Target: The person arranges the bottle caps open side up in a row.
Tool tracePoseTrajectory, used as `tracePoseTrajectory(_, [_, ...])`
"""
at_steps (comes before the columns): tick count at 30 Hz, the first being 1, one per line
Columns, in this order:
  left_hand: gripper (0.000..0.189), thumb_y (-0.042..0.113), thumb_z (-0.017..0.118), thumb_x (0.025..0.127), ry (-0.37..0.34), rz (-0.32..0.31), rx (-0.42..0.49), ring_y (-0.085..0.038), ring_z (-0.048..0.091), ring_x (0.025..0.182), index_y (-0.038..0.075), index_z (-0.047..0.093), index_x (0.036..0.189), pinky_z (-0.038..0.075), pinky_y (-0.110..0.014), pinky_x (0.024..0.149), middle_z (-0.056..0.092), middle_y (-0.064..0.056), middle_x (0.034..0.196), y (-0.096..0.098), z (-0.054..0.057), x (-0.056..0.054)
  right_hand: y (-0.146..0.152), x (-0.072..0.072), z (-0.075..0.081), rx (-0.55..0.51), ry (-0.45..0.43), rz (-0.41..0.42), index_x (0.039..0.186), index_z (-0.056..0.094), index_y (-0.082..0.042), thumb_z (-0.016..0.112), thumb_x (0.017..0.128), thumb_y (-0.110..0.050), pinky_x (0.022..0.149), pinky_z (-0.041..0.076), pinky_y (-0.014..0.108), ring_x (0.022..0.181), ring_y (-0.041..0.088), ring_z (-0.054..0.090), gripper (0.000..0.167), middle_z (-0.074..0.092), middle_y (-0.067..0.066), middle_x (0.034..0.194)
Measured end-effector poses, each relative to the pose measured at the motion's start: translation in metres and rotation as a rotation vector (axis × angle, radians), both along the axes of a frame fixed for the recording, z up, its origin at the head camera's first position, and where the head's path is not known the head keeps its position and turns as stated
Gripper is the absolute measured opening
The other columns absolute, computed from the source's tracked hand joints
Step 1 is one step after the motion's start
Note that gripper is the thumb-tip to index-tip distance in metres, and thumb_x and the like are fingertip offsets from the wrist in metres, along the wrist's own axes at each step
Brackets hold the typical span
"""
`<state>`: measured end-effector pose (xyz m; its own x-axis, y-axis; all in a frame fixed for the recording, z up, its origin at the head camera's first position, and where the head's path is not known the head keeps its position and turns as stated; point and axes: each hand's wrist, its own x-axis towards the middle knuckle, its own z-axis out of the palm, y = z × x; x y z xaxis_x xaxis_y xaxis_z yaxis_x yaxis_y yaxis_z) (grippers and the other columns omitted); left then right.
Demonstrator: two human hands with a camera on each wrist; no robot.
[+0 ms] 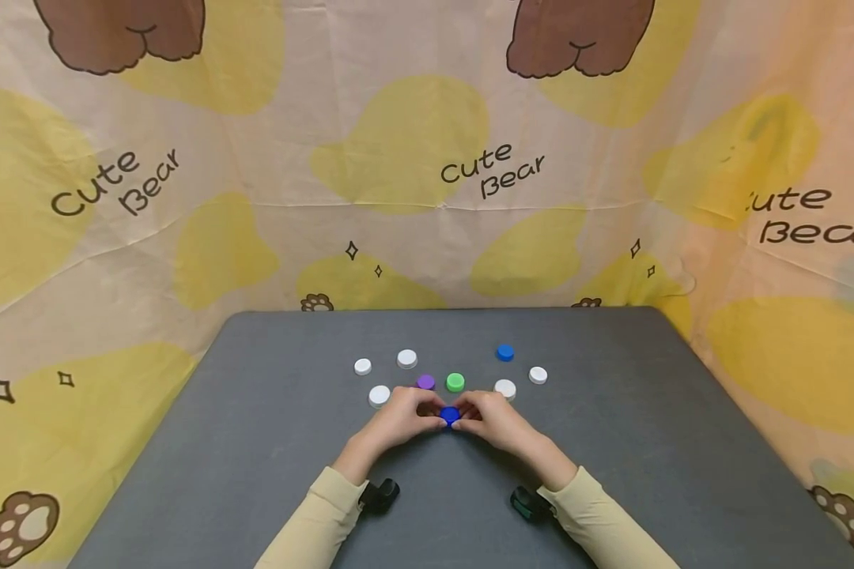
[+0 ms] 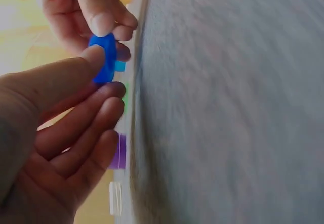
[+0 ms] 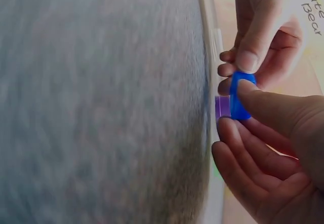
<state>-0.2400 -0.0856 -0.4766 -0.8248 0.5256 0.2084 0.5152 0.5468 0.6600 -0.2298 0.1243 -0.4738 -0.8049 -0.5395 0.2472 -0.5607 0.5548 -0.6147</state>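
A dark blue bottle cap is held between both hands over the near middle of the grey table. My left hand pinches its left side, thumb on the near face, as the left wrist view shows. The opposite side is pinched by my right hand, whose thumb also presses the cap in the right wrist view. Just beyond the fingers lie a purple cap and a green cap. One white cap is beside the left hand, another white cap right behind the right hand.
Farther back on the grey table are a lighter blue cap, a white cap at right, and two at left, a larger white cap and a smaller white cap. A printed bear cloth hangs behind the table.
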Motion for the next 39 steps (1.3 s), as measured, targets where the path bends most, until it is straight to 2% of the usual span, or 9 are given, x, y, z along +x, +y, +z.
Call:
tracePoseTrajectory(12, [0.015, 0.022, 0.074, 0.083, 0.034, 0.024, 0.071, 0.0, 0.065, 0.076, 0.014, 0.073, 0.096, 0.052, -0.02, 0.07, 0.072, 0.005, 0.085, -0.025, 0.003, 0.012, -0.02, 0.003, 0.004, -0.048, -0.004, 0.028, 0.102, 0.071, -0.006, 0.072, 0.085, -0.02, 0.068, 0.052, 0.018, 0.075, 0.004, 0.065, 0.022, 0.072, 0.001, 0.087])
tracePoseTrajectory(20, [0.019, 0.033, 0.072, 0.083, 0.033, 0.079, 0.097, 0.002, 0.064, 0.079, 0.021, 0.074, 0.097, 0.052, -0.02, 0.072, 0.072, 0.013, 0.087, -0.044, 0.005, 0.018, -0.032, 0.005, 0.007, -0.114, -0.009, 0.043, 0.103, 0.071, -0.01, 0.068, 0.087, -0.027, 0.069, 0.052, 0.019, 0.079, 0.004, 0.067, 0.023, 0.073, -0.001, 0.089])
tracePoseTrajectory(28, [0.013, 0.031, 0.07, 0.085, 0.113, 0.088, 0.116, 0.001, 0.064, 0.078, 0.025, 0.075, 0.095, 0.053, -0.021, 0.071, 0.071, 0.015, 0.087, -0.063, 0.006, 0.024, -0.049, 0.006, 0.007, -0.134, -0.021, 0.031, 0.1, 0.072, -0.017, 0.069, 0.087, -0.026, 0.063, 0.05, 0.019, 0.069, -0.001, 0.06, 0.016, 0.072, -0.007, 0.084])
tracePoseTrajectory(34, [0.013, 0.03, 0.07, 0.085, 0.148, 0.096, 0.131, 0.002, 0.064, 0.078, 0.024, 0.076, 0.095, 0.053, -0.021, 0.072, 0.072, 0.013, 0.088, -0.074, 0.008, 0.027, -0.061, 0.006, 0.007, -0.167, -0.02, 0.057, 0.096, 0.072, -0.015, 0.068, 0.088, -0.025, 0.061, 0.05, 0.019, 0.064, 0.0, 0.059, 0.014, 0.071, -0.005, 0.078])
tracePoseTrajectory(39, [0.013, 0.026, 0.072, 0.084, 0.18, 0.103, 0.147, -0.001, 0.065, 0.08, 0.022, 0.076, 0.096, 0.053, -0.022, 0.071, 0.073, 0.009, 0.09, -0.082, 0.011, 0.03, -0.071, 0.005, 0.008, -0.175, -0.059, 0.056, 0.093, 0.072, -0.015, 0.066, 0.089, -0.028, 0.061, 0.051, 0.019, 0.064, 0.0, 0.061, 0.015, 0.069, -0.005, 0.074])
